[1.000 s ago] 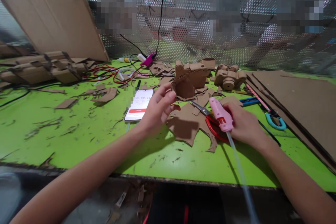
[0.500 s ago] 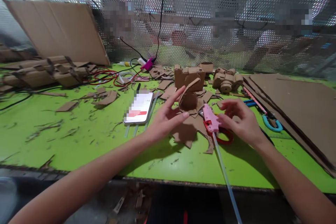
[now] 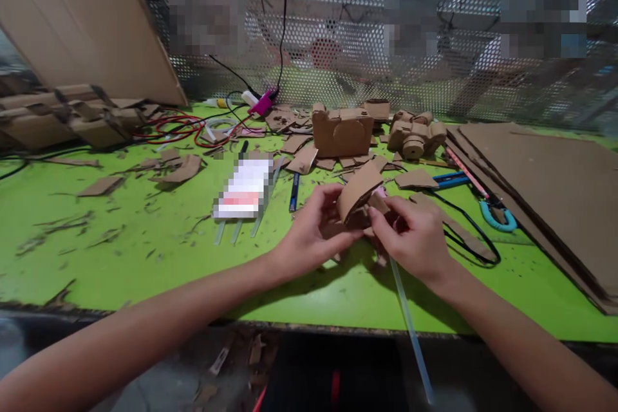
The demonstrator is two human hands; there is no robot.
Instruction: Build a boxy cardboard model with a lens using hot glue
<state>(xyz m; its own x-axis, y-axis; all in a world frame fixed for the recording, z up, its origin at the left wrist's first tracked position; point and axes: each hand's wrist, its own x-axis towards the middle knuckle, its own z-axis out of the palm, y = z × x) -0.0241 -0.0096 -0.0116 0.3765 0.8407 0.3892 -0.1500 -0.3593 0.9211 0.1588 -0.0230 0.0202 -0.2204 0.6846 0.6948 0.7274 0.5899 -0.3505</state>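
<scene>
My left hand [image 3: 313, 232] is closed around the left side of a curved cardboard piece [image 3: 360, 190], held tilted just above the table. My right hand [image 3: 418, 238] pinches the right side of the same piece between thumb and fingers. Behind the hands, only a bit of a pink glue gun shows. Its long translucent glue stick [image 3: 410, 328] runs out below my right hand, past the table edge. Cardboard scraps under the hands are partly covered.
Two cardboard cameras, one flat-fronted [image 3: 342, 132] and one with a lens [image 3: 418, 135], stand at the back. A phone [image 3: 246, 190] lies left, a blue cutter [image 3: 451, 179] right. Cardboard sheets [image 3: 535, 187] cover the right side. Red cables [image 3: 178, 129] loop at back left.
My right hand has moved left from beside the glue gun onto the curved cardboard piece. That piece is now turned, and my left hand's fingers have closed on it. The view has shifted slightly.
</scene>
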